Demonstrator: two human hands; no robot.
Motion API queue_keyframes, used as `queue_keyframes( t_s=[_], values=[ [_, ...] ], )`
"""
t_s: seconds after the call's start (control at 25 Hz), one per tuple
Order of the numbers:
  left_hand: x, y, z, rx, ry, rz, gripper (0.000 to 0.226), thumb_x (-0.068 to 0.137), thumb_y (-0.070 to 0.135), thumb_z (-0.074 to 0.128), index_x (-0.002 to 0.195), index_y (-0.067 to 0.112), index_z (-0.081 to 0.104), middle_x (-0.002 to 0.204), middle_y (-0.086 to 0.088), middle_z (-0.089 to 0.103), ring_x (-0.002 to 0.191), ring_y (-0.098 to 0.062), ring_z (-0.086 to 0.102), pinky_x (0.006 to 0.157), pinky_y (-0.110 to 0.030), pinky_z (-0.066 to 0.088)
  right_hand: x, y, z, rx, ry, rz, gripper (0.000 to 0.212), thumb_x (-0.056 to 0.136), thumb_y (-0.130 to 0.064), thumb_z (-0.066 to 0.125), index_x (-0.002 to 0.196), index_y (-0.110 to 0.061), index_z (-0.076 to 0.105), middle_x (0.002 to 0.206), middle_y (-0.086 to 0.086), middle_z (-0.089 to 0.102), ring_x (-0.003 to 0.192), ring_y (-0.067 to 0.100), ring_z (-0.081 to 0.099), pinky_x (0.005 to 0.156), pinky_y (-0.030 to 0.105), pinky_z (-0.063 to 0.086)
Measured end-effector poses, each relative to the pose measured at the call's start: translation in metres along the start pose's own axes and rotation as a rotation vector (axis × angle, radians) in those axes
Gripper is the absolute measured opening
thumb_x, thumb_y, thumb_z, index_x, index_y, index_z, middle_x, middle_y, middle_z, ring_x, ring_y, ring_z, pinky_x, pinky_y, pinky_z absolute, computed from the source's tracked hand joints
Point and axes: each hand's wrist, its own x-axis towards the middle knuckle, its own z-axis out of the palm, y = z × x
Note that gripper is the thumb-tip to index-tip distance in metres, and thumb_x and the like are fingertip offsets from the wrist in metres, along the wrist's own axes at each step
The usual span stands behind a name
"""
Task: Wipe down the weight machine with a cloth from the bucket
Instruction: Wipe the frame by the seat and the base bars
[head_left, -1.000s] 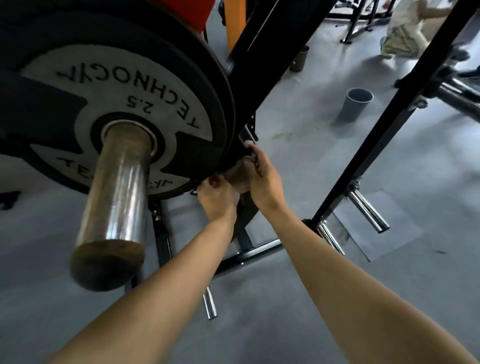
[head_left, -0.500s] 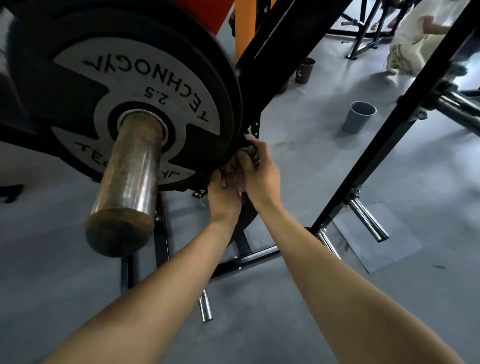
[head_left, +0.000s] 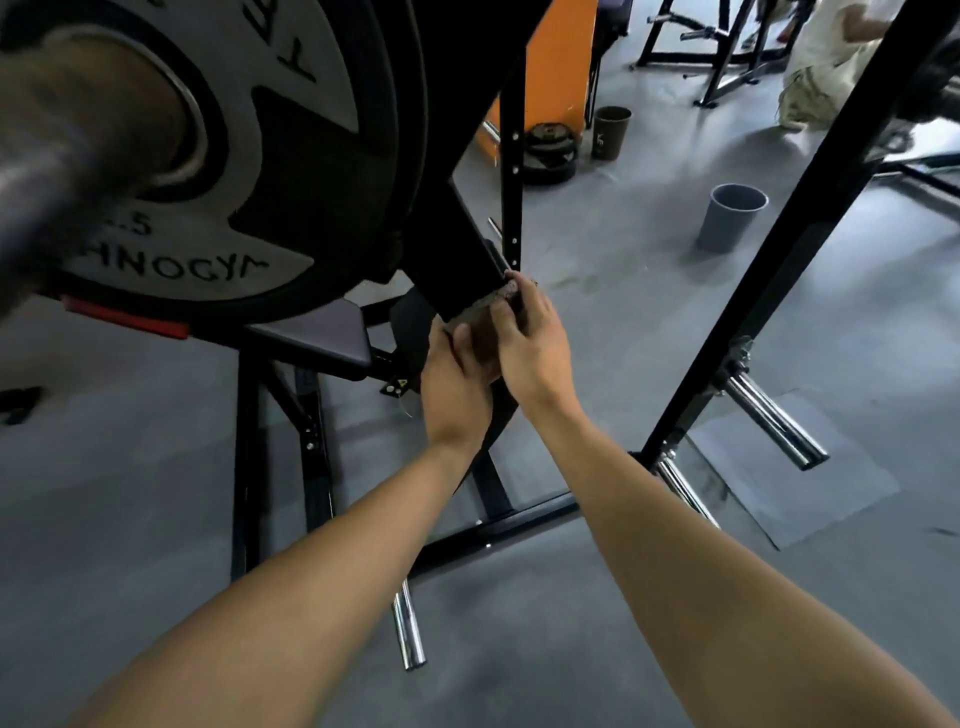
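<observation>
A small dark brownish cloth (head_left: 485, 318) is wrapped against the lower end of a black slanted beam (head_left: 457, 228) of the weight machine. My left hand (head_left: 454, 379) and my right hand (head_left: 530, 343) both grip the cloth there, side by side, fingers curled round it and the beam's edge. Just left of the beam a black and grey weight plate (head_left: 291, 171) hangs on a thick steel sleeve (head_left: 67, 156) that juts toward the camera. A grey bucket (head_left: 731, 218) stands on the floor to the far right.
A black diagonal post (head_left: 779, 260) with chrome pegs (head_left: 774, 421) crosses the right side. A purple pad (head_left: 317, 338) sits under the plate. Chrome peg (head_left: 408, 629) sticks out low on the base frame. A dark cup (head_left: 611, 132), stacked plates (head_left: 549, 150) and a crouching person (head_left: 826, 57) lie beyond.
The view has swung closer and leftward, so the plate and sleeve fill the top left. Both hands with the cloth now sit lower on the slanted beam, away from the plate's rim.
</observation>
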Motion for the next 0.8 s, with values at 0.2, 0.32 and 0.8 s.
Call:
queue_keyframes(
  t_s=[0.2, 0.32, 0.8],
  values=[
    [0.002, -0.043, 0.018, -0.098, -0.019, 0.126, 0.023, 0.112, 0.029, 0.035, 0.12, 0.016, 0.053, 0.102, 0.008, 0.069, 0.093, -0.001, 0.067, 0.075, -0.014, 0.047, 0.006, 0.043, 0.017, 0.09, 0.135, -0.16, 0.037, 0.097, -0.032, 0.043, 0.132, -0.03, 0.057, 0.127, -0.015, 0.06, 0.126, 0.008, 0.052, 0.109, 0.044, 0.044],
    [0.006, -0.064, 0.032, -0.126, 0.015, 0.187, 0.03, 0.112, 0.033, 0.034, 0.128, 0.013, 0.05, 0.104, 0.011, 0.069, 0.094, 0.0, 0.067, 0.074, -0.015, 0.049, 0.01, 0.07, 0.028, 0.15, 0.173, -0.229, 0.033, 0.102, -0.026, 0.042, 0.132, -0.027, 0.055, 0.126, -0.011, 0.06, 0.119, 0.004, 0.055, 0.104, 0.04, 0.047],
    [0.015, -0.142, 0.044, -0.034, -0.05, 0.514, 0.022, 0.11, 0.041, 0.037, 0.123, 0.025, 0.044, 0.11, 0.008, 0.065, 0.094, 0.002, 0.063, 0.077, -0.01, 0.047, 0.007, 0.168, 0.061, 0.264, 0.247, -0.365, 0.031, 0.111, -0.034, 0.031, 0.135, -0.022, 0.048, 0.12, -0.008, 0.061, 0.112, 0.003, 0.058, 0.09, 0.015, 0.042]
  ],
)
